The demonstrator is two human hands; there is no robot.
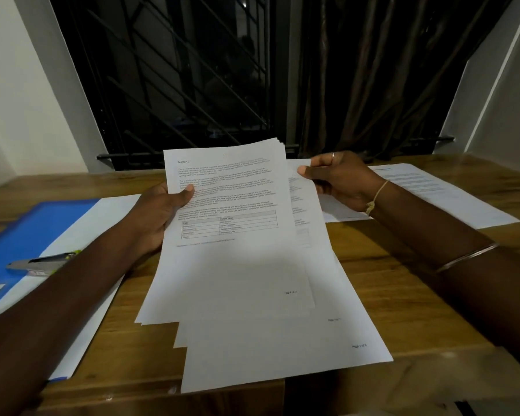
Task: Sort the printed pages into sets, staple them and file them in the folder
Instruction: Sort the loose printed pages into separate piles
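Head view shows the left hand (159, 211) gripping a stack of pages (231, 205) at its left edge, thumb on top over the print, fingers hidden behind; the right hand (336, 178) pinches the top right corner of 1 sheet (305, 205) that sits just behind the stack and sticks out to the right; more pages (282, 355) fan out below toward the near edge of the table (388, 280), and I cannot tell whether they rest on it or hang from the grip; another set (451, 196) lies flat at the far right, well apart; a blue folder (42, 223) lies at the left with a stapler (39, 262) on it; the step looks like sorting, early on, since nothing appears stapled or filed; to do it well, read each footer before parting a sheet, as the page numbers are small and sit at the bottom right; draw the sheet sideways with the right hand while the left holds the rest squared, so only 1 comes away; lay it on its own set, edges aligned; fanned sheets near the edge could slide off
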